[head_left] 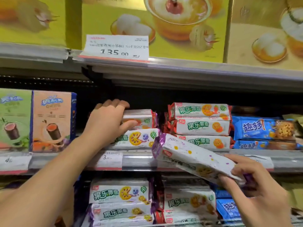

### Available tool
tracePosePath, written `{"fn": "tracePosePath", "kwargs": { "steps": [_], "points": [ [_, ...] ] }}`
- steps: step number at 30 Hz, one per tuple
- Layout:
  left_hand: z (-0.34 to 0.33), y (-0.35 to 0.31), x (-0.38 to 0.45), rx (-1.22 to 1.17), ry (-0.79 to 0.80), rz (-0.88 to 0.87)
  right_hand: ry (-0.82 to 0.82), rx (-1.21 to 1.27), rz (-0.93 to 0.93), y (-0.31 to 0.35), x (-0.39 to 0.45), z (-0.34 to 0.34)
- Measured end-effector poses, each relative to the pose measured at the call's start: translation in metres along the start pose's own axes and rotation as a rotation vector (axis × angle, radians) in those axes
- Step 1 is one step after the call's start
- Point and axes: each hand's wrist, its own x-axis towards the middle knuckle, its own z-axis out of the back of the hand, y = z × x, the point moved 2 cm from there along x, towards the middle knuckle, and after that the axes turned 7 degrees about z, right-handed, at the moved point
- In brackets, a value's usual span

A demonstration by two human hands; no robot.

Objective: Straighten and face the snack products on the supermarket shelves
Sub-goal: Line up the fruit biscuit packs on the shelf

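My left hand [108, 119] grips the left end of a white biscuit pack with red ends [141, 118], the top one of a stack on the middle shelf. Under it lies a white pack with a blueberry picture [137, 139]. My right hand [255, 182] holds a white biscuit pack with purple ends [190, 157] by its right end. That pack is tilted, its left end raised in front of the shelf edge. To the right stands a stack of three red-ended biscuit packs [201, 123].
Blue cookie packs [262, 127] lie at the right, green and orange wafer boxes [52, 120] at the left. Price tags [111, 158] line the shelf rail. More white biscuit packs [121, 194] fill the lower shelf. Large yellow gift boxes [180, 27] sit on the top shelf.
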Motion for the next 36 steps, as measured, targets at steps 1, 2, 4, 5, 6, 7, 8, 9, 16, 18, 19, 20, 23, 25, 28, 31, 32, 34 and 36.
{"fn": "tracePosePath", "kwargs": {
  "steps": [1,2,4,5,6,7,8,9,16,18,19,20,23,25,28,31,32,34,36],
  "points": [
    [0.001,0.001,-0.001,0.019,-0.029,-0.026,-0.006,0.026,-0.009,-0.002,0.001,0.000],
    [0.004,0.003,-0.003,0.022,-0.061,-0.047,-0.007,0.047,-0.015,-0.003,0.002,0.000],
    [0.014,0.005,-0.009,-0.040,-0.146,-0.081,-0.005,0.054,-0.020,-0.002,0.007,0.002],
    [0.021,0.006,-0.011,-0.100,-0.195,-0.094,-0.001,0.050,-0.020,-0.003,0.010,0.003],
    [0.030,0.007,-0.014,-0.173,-0.231,-0.099,0.008,0.049,-0.027,-0.004,0.012,0.004],
    [0.041,0.007,-0.016,-0.255,-0.246,-0.094,0.013,0.049,-0.038,-0.007,0.013,0.005],
    [0.054,0.008,-0.018,-0.326,-0.244,-0.082,0.010,0.049,-0.047,-0.010,0.015,0.006],
    [0.067,0.009,-0.020,-0.365,-0.235,-0.068,0.003,0.055,-0.056,-0.015,0.015,0.006],
    [0.109,0.007,-0.053,-0.312,0.221,-0.057,0.000,0.187,-0.145,-0.036,0.019,-0.001],
    [0.097,0.000,-0.065,-0.192,0.349,-0.094,0.001,0.223,-0.144,-0.032,0.022,-0.005],
    [0.088,-0.003,-0.070,-0.139,0.384,-0.096,0.005,0.239,-0.138,-0.030,0.023,-0.007],
    [0.080,-0.006,-0.074,-0.097,0.411,-0.081,0.008,0.248,-0.132,-0.029,0.024,-0.008],
    [0.059,-0.010,-0.084,-0.047,0.479,-0.036,0.012,0.263,-0.152,-0.031,0.025,-0.012],
    [0.053,-0.010,-0.088,-0.081,0.518,-0.021,0.030,0.269,-0.174,-0.031,0.025,-0.015],
    [0.050,-0.009,-0.092,-0.201,0.548,0.010,0.041,0.307,-0.185,-0.029,0.028,-0.017],
    [0.049,-0.007,-0.092,-0.268,0.580,-0.005,0.054,0.285,-0.200,-0.032,0.027,-0.018],
    [0.048,-0.007,-0.091,-0.281,0.594,-0.007,0.060,0.287,-0.213,-0.035,0.026,-0.019],
    [0.045,-0.005,-0.090,-0.294,0.616,-0.015,0.068,0.319,-0.216,-0.036,0.029,-0.020],
    [0.043,-0.004,-0.090,-0.303,0.627,-0.049,0.061,0.324,-0.185,-0.029,0.037,-0.019]
  ]
}}
